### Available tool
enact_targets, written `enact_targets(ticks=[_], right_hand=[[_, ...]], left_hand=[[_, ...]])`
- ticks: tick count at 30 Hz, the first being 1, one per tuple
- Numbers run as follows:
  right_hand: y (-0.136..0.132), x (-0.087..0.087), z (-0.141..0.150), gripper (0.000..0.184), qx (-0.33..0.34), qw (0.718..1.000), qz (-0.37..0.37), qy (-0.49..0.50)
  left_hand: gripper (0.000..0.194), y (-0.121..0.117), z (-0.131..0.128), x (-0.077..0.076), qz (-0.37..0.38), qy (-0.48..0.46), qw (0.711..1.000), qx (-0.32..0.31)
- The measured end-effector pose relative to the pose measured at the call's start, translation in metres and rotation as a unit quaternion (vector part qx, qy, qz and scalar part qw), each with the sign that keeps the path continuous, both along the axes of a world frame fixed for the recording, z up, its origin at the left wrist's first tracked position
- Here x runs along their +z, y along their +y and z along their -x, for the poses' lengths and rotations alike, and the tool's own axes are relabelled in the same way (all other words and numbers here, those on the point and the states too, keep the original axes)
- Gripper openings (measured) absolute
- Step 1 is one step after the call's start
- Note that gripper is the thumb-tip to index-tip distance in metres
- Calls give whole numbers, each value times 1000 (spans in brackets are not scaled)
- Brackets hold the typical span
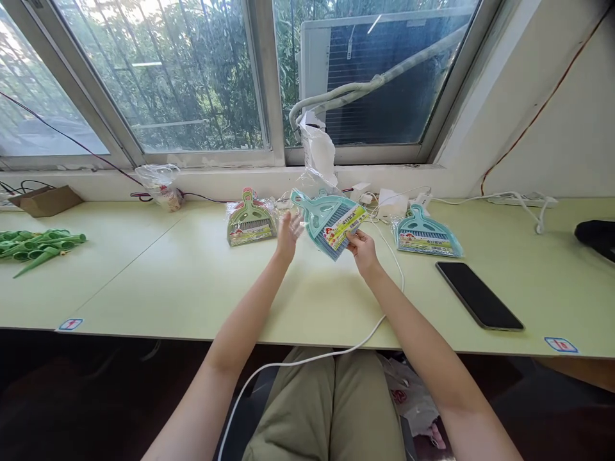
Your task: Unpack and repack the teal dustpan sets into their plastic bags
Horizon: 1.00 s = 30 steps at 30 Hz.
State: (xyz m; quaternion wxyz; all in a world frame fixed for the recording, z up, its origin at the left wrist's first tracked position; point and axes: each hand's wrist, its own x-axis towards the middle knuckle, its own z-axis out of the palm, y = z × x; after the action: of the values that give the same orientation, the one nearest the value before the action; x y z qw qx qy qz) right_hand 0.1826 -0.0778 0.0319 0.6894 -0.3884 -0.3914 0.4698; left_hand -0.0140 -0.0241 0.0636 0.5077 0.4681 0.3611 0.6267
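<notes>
Window: spans the back, its sill (pixel 230 181) running behind the tabletop.
Tabletop: pale yellow-green (pixel 182 288), stretching across the view; a white cable (pixel 307 359) crosses it, passes beneath the right forearm and hangs over the front edge.
Green bundle: green tube-like pieces (pixel 43 243) at the far left, well apart from both hands.
Held dustpan set: a turquoise pan with a brush (pixel 319 214), in front of the person between the two hands, apparently raised off the tabletop. Its long axis slants, handle up and to the left, wide brush end down and to the right.
Right-side dustpan set: also turquoise, in clear wrap (pixel 425 229), beyond the right hand, handle pointing away from the person.
Left-side dustpan set: green, wrapped (pixel 250 221), just left of the left hand, handle also away.
Phone: dark, face up (pixel 478 294), near the front edge, right of the right forearm.
Right hand: nearer the wide end (pixel 364 251); its fingers pinch the lower right corner of the held set.
Left hand: nearer the handle side (pixel 287 237); the set lies just to its right. Its fingers are spread with no grip; whether they brush any loose wrap I cannot tell.
Yellow label: across the brush end of the held set (pixel 343 225), close to the right fingers.
</notes>
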Motion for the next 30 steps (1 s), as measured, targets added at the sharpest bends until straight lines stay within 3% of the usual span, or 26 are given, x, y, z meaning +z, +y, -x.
enact_targets(ticks=[1,3,10,17,21,26,30], right_hand=[[0,0,1,44,2,1000,2,-3],[0,0,3,45,4,1000,6,-10],[-1,-3,10,44,-15,1000,3,-6],[-2,0,9,44,-59,998,-13,-7],[-4,4,11,41,-65,998,-15,0],[-5,4,12,38,-63,998,8,8],[3,0,5,34,-55,998,17,36]], left_hand=[[55,1,-4,-4,20,-28,998,-59],[49,1,-10,-11,36,-60,990,-121],[36,-9,-24,-19,65,-82,981,-164],[50,-32,-43,-16,37,-75,966,-244],[52,-37,-45,-14,33,-43,970,-239],[44,-31,-42,-18,78,-31,977,-197],[47,-26,-40,-23,65,-7,978,-196]])
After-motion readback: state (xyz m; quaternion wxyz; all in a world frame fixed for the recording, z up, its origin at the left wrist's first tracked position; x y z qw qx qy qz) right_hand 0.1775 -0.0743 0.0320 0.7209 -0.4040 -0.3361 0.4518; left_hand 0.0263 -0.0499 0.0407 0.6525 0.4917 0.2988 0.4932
